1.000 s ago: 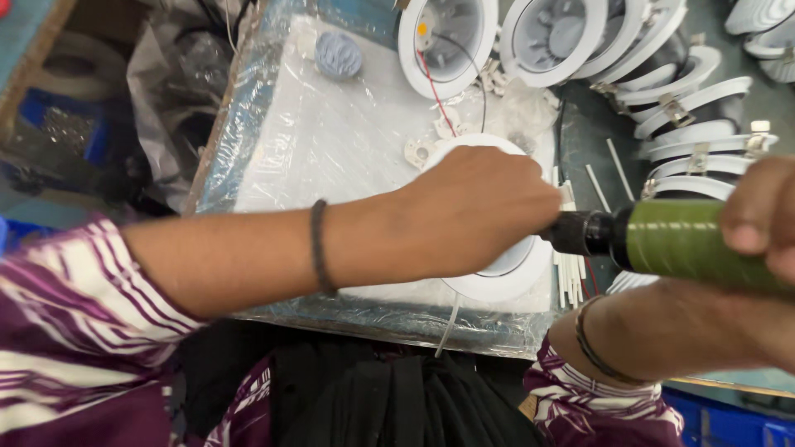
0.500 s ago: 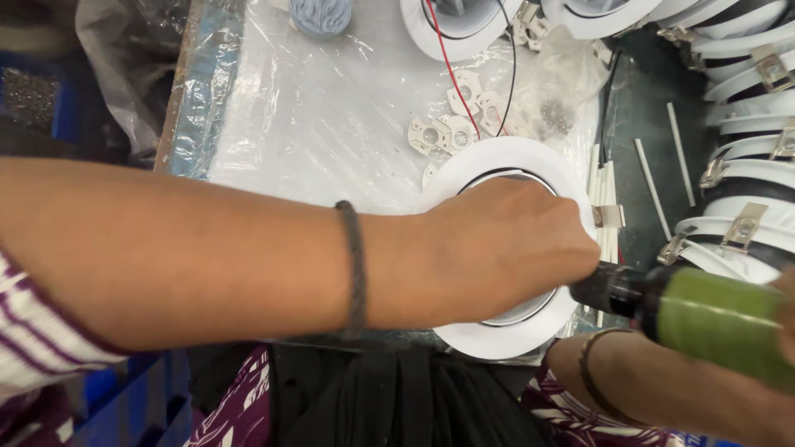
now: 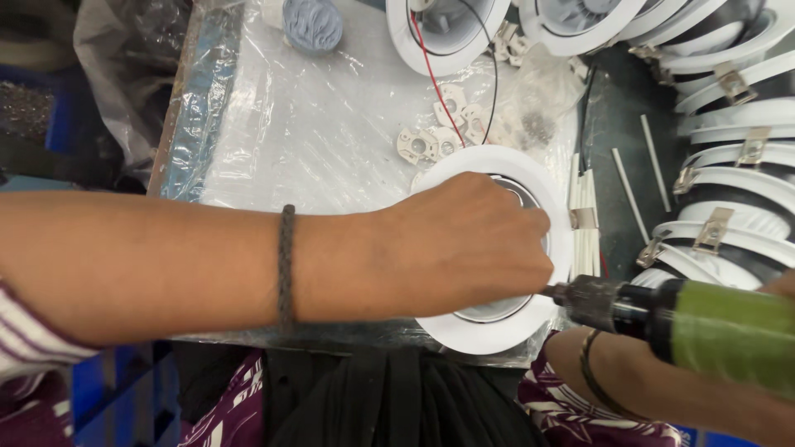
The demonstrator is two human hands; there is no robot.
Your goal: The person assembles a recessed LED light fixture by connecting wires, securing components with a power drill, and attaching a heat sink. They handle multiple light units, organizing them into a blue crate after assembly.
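A round white downlight housing (image 3: 464, 327) lies on a plastic-covered board (image 3: 315, 132) in front of me. My left hand (image 3: 464, 240) rests on top of it, fingers curled over its inner ring, holding it down. My right hand (image 3: 778, 285) is mostly out of frame at the right edge and grips a green-wrapped power screwdriver (image 3: 712, 327). The tool's dark chuck (image 3: 592, 300) points left, its tip hidden under my left fingers at the housing's rim. A dark braided band sits on each wrist.
Small white round mounting pieces (image 3: 443, 132) lie behind the housing. Another housing with red and black wires (image 3: 443, 29) stands at the back, a grey ribbed disc (image 3: 310, 23) beside it. Stacked white housings with metal clips (image 3: 729, 182) fill the right. White rods (image 3: 584, 215) lie alongside.
The view has shifted so the housing sits a little higher. The screwdriver has moved slightly left, its tip now under my left fingers. My left hand stays on the housing.
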